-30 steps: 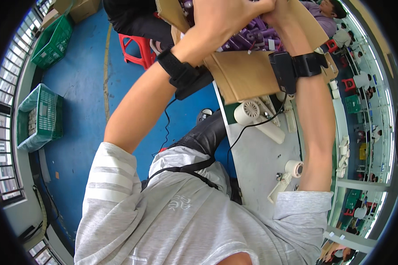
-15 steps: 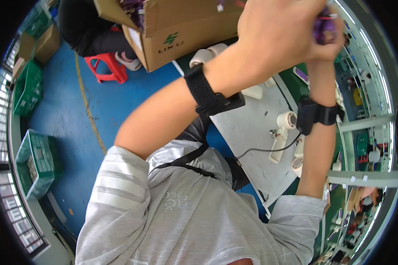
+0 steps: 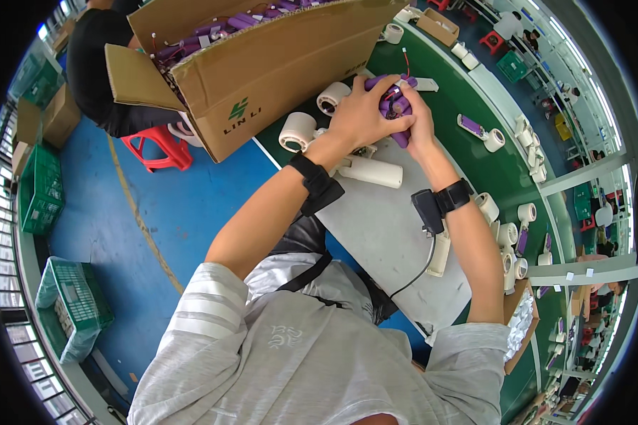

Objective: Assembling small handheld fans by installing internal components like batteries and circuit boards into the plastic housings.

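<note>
Left hand (image 3: 361, 117) and right hand (image 3: 421, 119) grasp one purple cell bunch (image 3: 394, 105) over far part of bench (image 3: 397, 219); bunch partly hidden, cells uncountable. Far left: one open carton (image 3: 283, 81) holding many more. Two white fan heads (image 3: 298, 129) between carton and left hand.

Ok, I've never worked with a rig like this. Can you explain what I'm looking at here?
There is no machine: these are a person's bare hands. A wide fisheye camera worn on the head looks down at them, so straight edges bend near the rim. The left hand and right hand together hold a cluster of what look like purple battery cells. Each wrist wears a black strap. Below are a grey work surface and a green tabletop, with white handheld-fan parts about. An open cardboard box of similar cells stands beyond, to the left.
</note>
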Motion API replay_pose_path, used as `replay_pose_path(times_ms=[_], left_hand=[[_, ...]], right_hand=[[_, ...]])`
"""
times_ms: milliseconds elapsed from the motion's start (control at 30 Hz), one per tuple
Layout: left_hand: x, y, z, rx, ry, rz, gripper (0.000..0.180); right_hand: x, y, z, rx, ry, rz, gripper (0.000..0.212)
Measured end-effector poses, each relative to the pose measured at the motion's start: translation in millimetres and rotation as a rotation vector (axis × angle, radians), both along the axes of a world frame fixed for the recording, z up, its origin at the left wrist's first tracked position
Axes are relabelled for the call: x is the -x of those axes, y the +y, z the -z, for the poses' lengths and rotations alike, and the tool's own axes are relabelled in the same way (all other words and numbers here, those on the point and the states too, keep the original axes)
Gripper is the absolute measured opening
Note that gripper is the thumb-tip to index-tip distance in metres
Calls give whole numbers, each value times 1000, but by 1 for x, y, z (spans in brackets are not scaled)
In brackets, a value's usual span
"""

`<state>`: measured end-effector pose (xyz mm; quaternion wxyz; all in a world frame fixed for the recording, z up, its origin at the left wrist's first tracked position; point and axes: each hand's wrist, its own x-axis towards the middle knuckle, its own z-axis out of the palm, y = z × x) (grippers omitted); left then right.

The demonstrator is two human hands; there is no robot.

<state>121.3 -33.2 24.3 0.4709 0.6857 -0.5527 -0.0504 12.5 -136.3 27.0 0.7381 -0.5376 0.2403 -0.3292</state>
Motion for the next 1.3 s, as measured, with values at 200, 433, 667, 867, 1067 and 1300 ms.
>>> replay_pose_path(times_ms=[200, 433, 667, 867, 1067, 1300], left_hand=[[-13, 13, 13, -120, -90, 135, 105], [-7, 22, 13, -202, -408, 16, 110], [-14, 29, 27, -63, -464, -25, 86], [-17, 22, 29, -105, -306, 2, 52], [-22, 21, 15, 276, -284, -112, 35], [-26, 41, -16, 536, -6, -19, 16]], right_hand=[[9, 10, 7, 477, 270, 85, 44], [29, 19, -7, 506, 520, -30, 52], [60, 20, -35, 985, 978, 17, 56], [66, 73, -40, 1141, 817, 27, 51], [71, 98, -26, 1404, 711, -105, 53], [67, 118, 4, 1159, 769, -299, 50]])
